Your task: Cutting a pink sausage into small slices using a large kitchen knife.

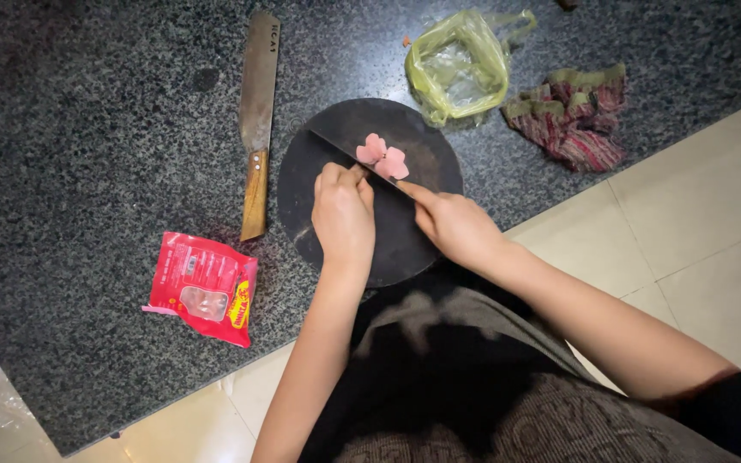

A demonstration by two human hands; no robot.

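A round dark cutting board point(422, 146) lies on a speckled granite counter point(87, 137). Near its middle sit a few pink slices of food point(383, 156). My left hand point(342, 216) rests on the board with fingers curled, its fingertips pressing on a small pink piece right beside the slices. My right hand point(454, 225) grips a dark knife point(336, 144), with the index finger laid along the back of the blade. The blade runs diagonally across the board and meets the pink food.
A large cleaver with a wooden handle point(258, 94) lies left of the board. A red food packet point(203, 287) sits near the counter's front edge. A yellow-green plastic bag point(459, 67) and a striped cloth point(575, 116) lie behind the board. Pale floor tiles point(705, 231) show at right.
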